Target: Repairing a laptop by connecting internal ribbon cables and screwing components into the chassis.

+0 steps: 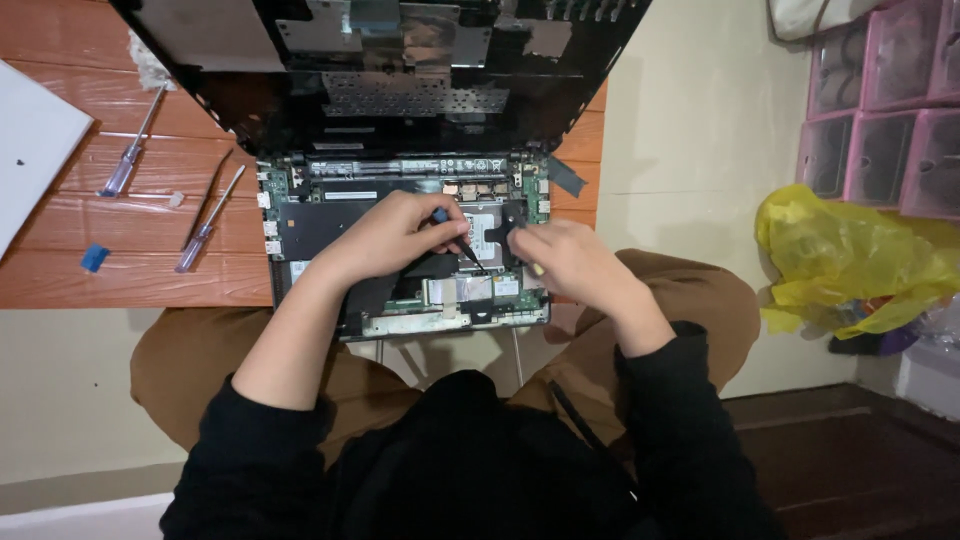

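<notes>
Two hands deep in the opened black laptop base (400,255) on the wooden worktop (130,200).
Left hand (390,238) grips a slim black screwdriver (458,238), tip down inside; right hand (562,255) curled, steadying alongside — next, seat tip squarely.

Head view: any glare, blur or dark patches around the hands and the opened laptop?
Head view: even, soft light, no hard glare on the opened laptop; left hand and right hand are sharp enough, though the thin tool in the left hand's fingers is small and hard to read; the raised black cover at top is dark and loses detail; black sleeves at the bottom merge into one mass.
</notes>
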